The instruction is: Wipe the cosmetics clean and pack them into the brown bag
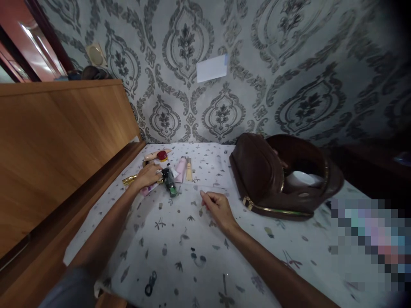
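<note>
My left hand (150, 176) is among a cluster of small cosmetics, its fingers bent down over them; what they grip is partly hidden. Right beside its fingertips lies a dark bottle with a green end (171, 185). A pink tube (181, 169) and a slim beige tube (189, 170) lie just beyond. Behind the hand are a red round jar (162, 155) and a peach tube (150, 157). A gold tube (129, 180) pokes out to its left. My right hand (220, 208) hovers or rests over the cloth, fingers curled, with nothing visible in them.
A brown leather bag (257, 171) stands unzipped on the right, a white object (302, 179) inside it. The patterned white cloth (180, 256) covers the surface. A wooden panel (70, 124) borders the left, and a patterned wall (221, 111) the back. A pixelated patch hides the right edge.
</note>
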`<state>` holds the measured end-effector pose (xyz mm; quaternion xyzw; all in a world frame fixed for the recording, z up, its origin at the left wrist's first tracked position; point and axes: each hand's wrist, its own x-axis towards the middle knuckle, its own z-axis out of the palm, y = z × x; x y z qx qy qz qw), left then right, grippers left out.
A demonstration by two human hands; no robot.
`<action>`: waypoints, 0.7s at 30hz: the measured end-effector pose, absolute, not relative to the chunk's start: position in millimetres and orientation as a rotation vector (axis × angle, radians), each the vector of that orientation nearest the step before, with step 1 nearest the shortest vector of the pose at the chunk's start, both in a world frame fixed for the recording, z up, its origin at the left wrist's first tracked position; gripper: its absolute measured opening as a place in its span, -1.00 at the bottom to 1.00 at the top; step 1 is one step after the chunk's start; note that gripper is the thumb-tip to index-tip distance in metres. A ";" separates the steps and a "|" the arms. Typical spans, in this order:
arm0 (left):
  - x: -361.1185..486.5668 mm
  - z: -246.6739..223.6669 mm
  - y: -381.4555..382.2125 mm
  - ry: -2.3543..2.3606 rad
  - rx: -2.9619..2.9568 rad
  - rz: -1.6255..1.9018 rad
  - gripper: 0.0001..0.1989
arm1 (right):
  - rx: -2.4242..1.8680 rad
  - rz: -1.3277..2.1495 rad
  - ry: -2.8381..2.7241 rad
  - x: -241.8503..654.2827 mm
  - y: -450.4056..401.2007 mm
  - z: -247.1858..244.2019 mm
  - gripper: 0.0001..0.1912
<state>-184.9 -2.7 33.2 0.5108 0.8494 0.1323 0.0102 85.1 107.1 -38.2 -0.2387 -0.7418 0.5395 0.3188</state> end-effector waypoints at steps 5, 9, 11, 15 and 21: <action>-177.2 28.9 -6.4 2.568 1.759 0.272 -0.64 | -0.615 1.414 -1.966 85.6 105.9 -36.1 -0.46; -169.1 29.8 -10.6 2.464 1.895 0.258 -0.61 | -0.605 1.423 -1.971 86.3 105.1 -35.2 -0.45; -161.0 29.1 -13.4 2.422 1.951 0.256 -0.63 | -0.603 1.424 -1.980 86.1 105.3 -35.6 -0.44; -135.3 25.2 -19.7 2.325 2.043 0.221 -0.79 | -0.585 1.413 -2.000 86.0 105.4 -37.0 -0.44; -99.5 23.5 -24.3 2.090 2.197 0.182 -0.82 | -0.582 1.390 -2.024 85.7 105.2 -39.2 -0.47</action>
